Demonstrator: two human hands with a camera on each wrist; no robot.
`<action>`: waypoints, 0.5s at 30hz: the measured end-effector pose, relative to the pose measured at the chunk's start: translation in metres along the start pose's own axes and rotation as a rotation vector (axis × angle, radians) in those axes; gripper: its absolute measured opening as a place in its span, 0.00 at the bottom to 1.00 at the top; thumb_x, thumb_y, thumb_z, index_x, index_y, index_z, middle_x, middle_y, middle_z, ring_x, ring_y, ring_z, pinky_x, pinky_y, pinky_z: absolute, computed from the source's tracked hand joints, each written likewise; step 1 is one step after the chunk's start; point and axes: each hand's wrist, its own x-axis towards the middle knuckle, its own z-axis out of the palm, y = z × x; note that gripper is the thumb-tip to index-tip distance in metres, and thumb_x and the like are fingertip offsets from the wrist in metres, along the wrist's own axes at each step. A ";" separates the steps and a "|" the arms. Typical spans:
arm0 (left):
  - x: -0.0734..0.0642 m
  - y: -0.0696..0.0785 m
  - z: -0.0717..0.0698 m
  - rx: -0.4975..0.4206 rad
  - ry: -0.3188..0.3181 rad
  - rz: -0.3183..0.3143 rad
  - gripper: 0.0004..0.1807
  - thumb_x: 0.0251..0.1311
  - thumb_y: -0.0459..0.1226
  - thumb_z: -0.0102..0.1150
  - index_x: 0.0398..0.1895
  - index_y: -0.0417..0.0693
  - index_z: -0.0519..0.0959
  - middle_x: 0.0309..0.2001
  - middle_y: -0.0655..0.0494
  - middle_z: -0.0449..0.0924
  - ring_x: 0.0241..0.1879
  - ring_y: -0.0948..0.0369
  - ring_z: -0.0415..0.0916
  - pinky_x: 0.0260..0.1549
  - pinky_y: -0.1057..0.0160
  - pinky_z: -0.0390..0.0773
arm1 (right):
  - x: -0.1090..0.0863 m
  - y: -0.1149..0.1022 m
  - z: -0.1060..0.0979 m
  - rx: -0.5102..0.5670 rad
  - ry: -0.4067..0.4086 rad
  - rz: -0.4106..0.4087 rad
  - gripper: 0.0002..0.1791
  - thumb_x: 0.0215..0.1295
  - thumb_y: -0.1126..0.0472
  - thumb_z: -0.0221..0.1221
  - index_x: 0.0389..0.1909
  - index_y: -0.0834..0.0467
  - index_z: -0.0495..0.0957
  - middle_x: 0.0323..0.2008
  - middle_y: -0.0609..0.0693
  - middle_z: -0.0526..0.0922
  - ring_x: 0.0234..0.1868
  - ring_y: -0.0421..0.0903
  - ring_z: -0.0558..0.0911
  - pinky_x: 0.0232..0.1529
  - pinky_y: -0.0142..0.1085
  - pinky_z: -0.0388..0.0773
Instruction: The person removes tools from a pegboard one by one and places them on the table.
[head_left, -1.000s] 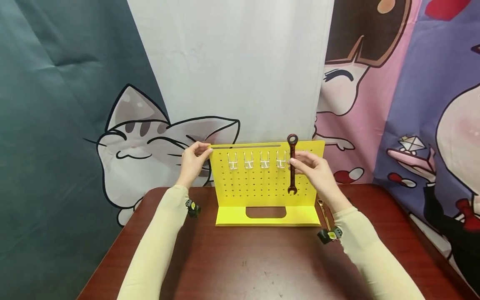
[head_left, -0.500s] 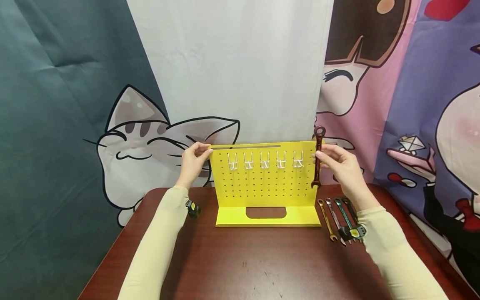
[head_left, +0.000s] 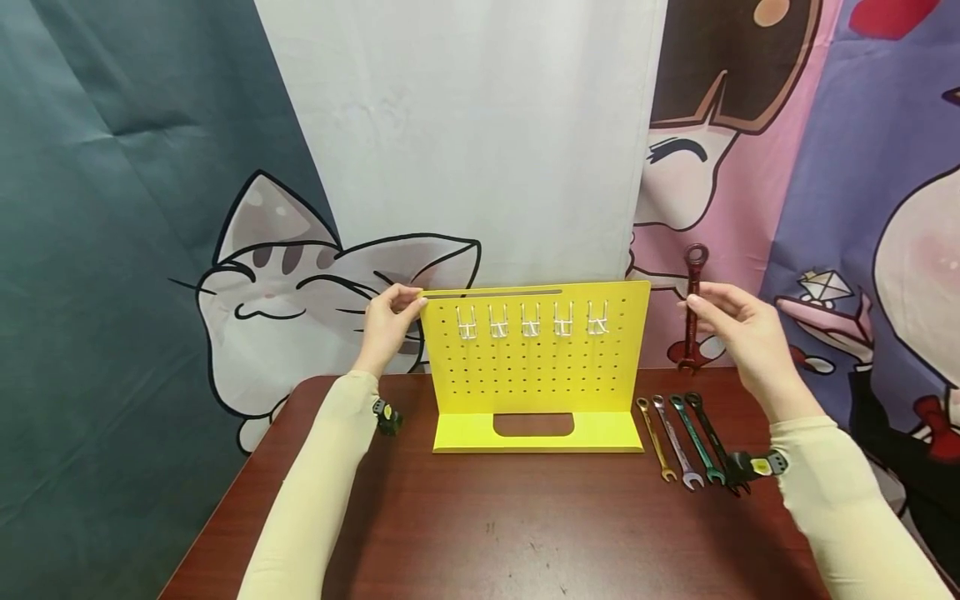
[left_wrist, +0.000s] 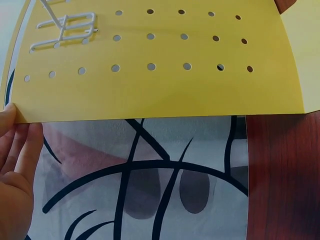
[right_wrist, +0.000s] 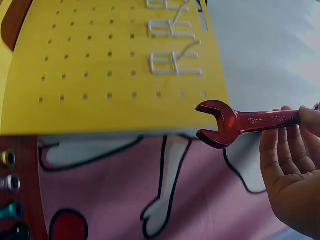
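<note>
My left hand (head_left: 391,323) pinches the upper left corner of a yellow pegboard (head_left: 532,367) that stands upright on its own base. To the right of the board, my right hand (head_left: 742,337) holds a red combination wrench (head_left: 693,308) between thumb and fingers. The wrench hangs upright in the air, ring end up and open end down. Its open jaw and a size marking show in the right wrist view. Several wire hooks (head_left: 531,321) line the upper part of the board, with nothing on them.
Several more wrenches lie side by side right of the board: a gold one (head_left: 657,442), a silver one (head_left: 678,446), a green one (head_left: 697,442) and a black one (head_left: 708,429). All rest on the dark red-brown table (head_left: 525,517). A printed cloth (head_left: 495,142) hangs behind.
My right hand has carried the red wrench rightward from in front of the board to beyond its right edge, uncovering the rightmost hook and the wrenches on the table. My left hand stays put.
</note>
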 end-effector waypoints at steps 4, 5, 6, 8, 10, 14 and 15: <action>0.000 0.000 0.001 -0.007 0.002 0.002 0.12 0.66 0.38 0.66 0.48 0.40 0.83 0.43 0.45 0.84 0.43 0.54 0.82 0.45 0.65 0.82 | -0.002 -0.001 -0.019 0.007 0.031 0.015 0.10 0.69 0.67 0.63 0.49 0.57 0.84 0.37 0.42 0.89 0.37 0.34 0.86 0.36 0.24 0.80; 0.000 0.000 0.001 -0.007 0.001 0.003 0.12 0.66 0.38 0.66 0.48 0.40 0.83 0.43 0.45 0.84 0.43 0.54 0.82 0.45 0.65 0.82 | -0.002 -0.001 -0.024 -0.002 0.040 0.020 0.11 0.69 0.67 0.63 0.50 0.56 0.84 0.37 0.42 0.89 0.37 0.34 0.86 0.36 0.24 0.79; -0.001 0.000 0.001 -0.007 0.001 0.003 0.12 0.66 0.38 0.66 0.49 0.40 0.83 0.43 0.45 0.84 0.43 0.55 0.82 0.45 0.65 0.82 | -0.003 -0.001 -0.029 0.000 0.048 0.027 0.11 0.69 0.67 0.63 0.50 0.56 0.83 0.36 0.42 0.90 0.37 0.34 0.87 0.36 0.24 0.79; -0.001 0.000 0.001 -0.004 0.002 0.006 0.12 0.66 0.38 0.66 0.49 0.40 0.83 0.43 0.46 0.84 0.42 0.56 0.82 0.45 0.65 0.82 | -0.004 -0.001 -0.039 -0.012 0.059 0.043 0.11 0.69 0.66 0.63 0.50 0.55 0.83 0.36 0.41 0.89 0.37 0.33 0.86 0.36 0.23 0.79; -0.002 0.001 0.001 0.007 0.005 0.009 0.13 0.67 0.38 0.66 0.49 0.40 0.83 0.43 0.46 0.84 0.42 0.56 0.82 0.45 0.65 0.82 | -0.006 -0.001 -0.049 -0.041 0.076 0.057 0.12 0.69 0.66 0.63 0.51 0.53 0.83 0.36 0.39 0.89 0.36 0.32 0.86 0.36 0.22 0.78; -0.002 0.001 0.000 0.012 0.006 0.009 0.13 0.67 0.39 0.66 0.49 0.41 0.83 0.43 0.47 0.84 0.43 0.56 0.82 0.45 0.64 0.82 | -0.010 -0.001 -0.067 -0.110 0.107 0.104 0.12 0.69 0.63 0.63 0.50 0.48 0.84 0.34 0.35 0.88 0.33 0.31 0.85 0.34 0.21 0.75; -0.002 0.001 -0.001 0.010 0.005 0.008 0.13 0.67 0.39 0.66 0.49 0.41 0.83 0.43 0.46 0.85 0.43 0.56 0.82 0.45 0.64 0.82 | -0.011 -0.001 -0.071 -0.109 0.110 0.118 0.12 0.69 0.63 0.63 0.50 0.47 0.84 0.34 0.34 0.88 0.32 0.31 0.85 0.33 0.21 0.75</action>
